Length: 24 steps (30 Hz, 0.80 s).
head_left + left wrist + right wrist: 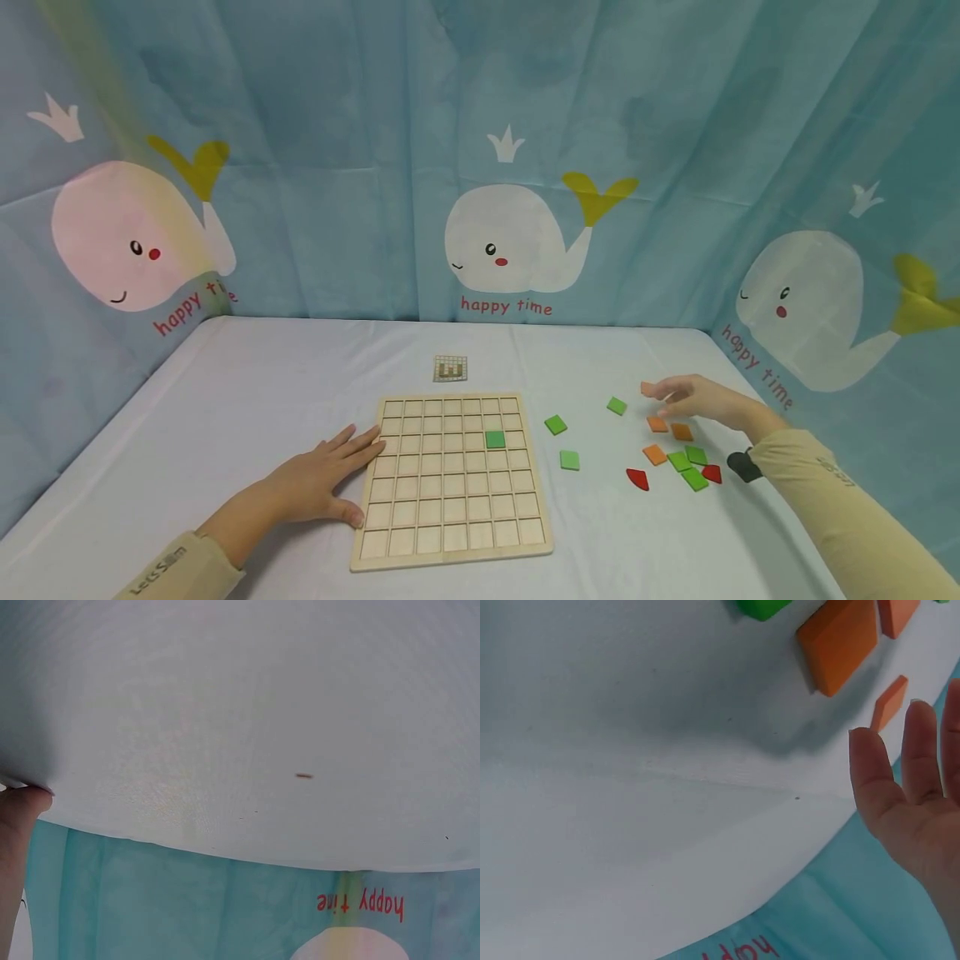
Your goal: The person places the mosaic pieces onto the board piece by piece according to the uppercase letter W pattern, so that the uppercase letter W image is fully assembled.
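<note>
My left hand (318, 479) rests with spread fingers against the left edge of a wooden grid board (431, 487); one green square tile (495, 439) sits in a cell toward its upper right. In the left wrist view only a bit of that hand (19, 817) shows. Over the right side of the table, my right hand (697, 400) hovers with loosely bent fingers, its fingertips close to an orange tile (647, 388). From the right wrist view, that tile (889, 703) lies beyond the fingers, and nothing is gripped. More orange tiles (657, 425) lie below this hand.
Several loose green tiles (556, 425) lie right of the board. Red quarter-round pieces (637, 479) and dark pieces (744, 467) are nearer the right forearm. Behind the board lies a small patterned grid card (450, 368). A blue whale-print curtain (337, 250) borders the white table (300, 375).
</note>
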### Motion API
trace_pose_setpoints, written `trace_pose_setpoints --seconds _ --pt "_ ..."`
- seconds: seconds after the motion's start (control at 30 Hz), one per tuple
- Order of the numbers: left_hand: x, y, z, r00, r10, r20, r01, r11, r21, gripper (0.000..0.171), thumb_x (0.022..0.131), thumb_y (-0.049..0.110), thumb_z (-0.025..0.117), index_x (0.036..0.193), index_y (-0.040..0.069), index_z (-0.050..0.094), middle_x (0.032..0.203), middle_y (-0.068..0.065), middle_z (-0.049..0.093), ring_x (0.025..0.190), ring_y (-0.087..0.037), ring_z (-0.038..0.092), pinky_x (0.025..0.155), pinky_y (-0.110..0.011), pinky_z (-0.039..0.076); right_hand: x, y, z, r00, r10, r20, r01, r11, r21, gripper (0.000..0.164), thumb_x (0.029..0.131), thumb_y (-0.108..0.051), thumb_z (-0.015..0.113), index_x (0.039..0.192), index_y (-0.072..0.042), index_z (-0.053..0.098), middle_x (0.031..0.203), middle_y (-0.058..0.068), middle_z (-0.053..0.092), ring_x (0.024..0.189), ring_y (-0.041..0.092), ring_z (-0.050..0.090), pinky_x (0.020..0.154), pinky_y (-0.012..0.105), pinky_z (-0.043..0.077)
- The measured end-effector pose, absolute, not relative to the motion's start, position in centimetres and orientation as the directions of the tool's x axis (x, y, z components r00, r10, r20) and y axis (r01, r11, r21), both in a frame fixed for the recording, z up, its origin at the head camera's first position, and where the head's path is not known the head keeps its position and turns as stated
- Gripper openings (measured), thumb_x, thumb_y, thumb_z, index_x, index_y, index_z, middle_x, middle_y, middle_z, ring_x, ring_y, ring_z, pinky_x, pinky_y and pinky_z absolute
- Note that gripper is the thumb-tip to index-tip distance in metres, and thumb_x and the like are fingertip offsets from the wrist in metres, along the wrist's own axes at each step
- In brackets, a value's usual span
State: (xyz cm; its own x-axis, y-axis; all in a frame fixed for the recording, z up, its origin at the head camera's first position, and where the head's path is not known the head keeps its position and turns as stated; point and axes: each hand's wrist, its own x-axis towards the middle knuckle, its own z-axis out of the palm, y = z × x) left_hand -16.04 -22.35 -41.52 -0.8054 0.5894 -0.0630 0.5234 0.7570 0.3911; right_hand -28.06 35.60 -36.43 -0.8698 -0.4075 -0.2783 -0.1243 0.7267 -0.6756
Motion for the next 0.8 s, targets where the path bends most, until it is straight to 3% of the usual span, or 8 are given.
trace_pose_setpoints --seconds 0.17,0.37,0.8 --pt "-16.0 -22.3 -41.4 -0.805 0.59 -0.071 0.518 0.755 0.401 0.103 0.073 0.065 0.065 0.151 0.006 0.034 0.16 -0.009 0.021 0.14 -0.049 0.018 0.103 -0.069 0.026 -27.9 35.8 -36.7 -0.875 -0.377 -0.304 -0.105 0.761 -0.64 0.048 0.09 -0.024 0.069 0.13 0.0 0.057 0.131 0.021 0.054 0.118 0.038 0.049 0.097 0.062 0.04" --pt "-16.0 -22.4 -41.5 -0.804 0.589 -0.079 0.515 0.757 0.402 0.103 0.073 0.066 0.064 0.151 0.006 0.033 0.16 -0.01 0.021 0.14 -0.049 0.018 0.104 -0.069 0.026 -28.0 36.3 -36.9 -0.86 -0.38 -0.34 -0.094 0.774 -0.627 0.046 0.09 -0.02 0.069 0.129 0.001 0.058 0.135 0.025 0.051 0.121 0.043 0.045 0.098 0.061 0.04" --pt "-16.0 -22.3 -41.5 -0.811 0.58 -0.078 0.507 0.763 0.401 0.103 0.072 0.066 0.065 0.151 0.008 0.034 0.16 -0.009 0.021 0.141 -0.048 0.018 0.104 -0.068 0.026 -28.8 37.1 -38.1 -0.826 -0.357 -0.436 -0.013 0.786 -0.618 0.037 0.086 -0.019 0.073 0.119 -0.005 0.063 0.13 0.018 0.054 0.117 0.041 0.045 0.097 0.063 0.037"
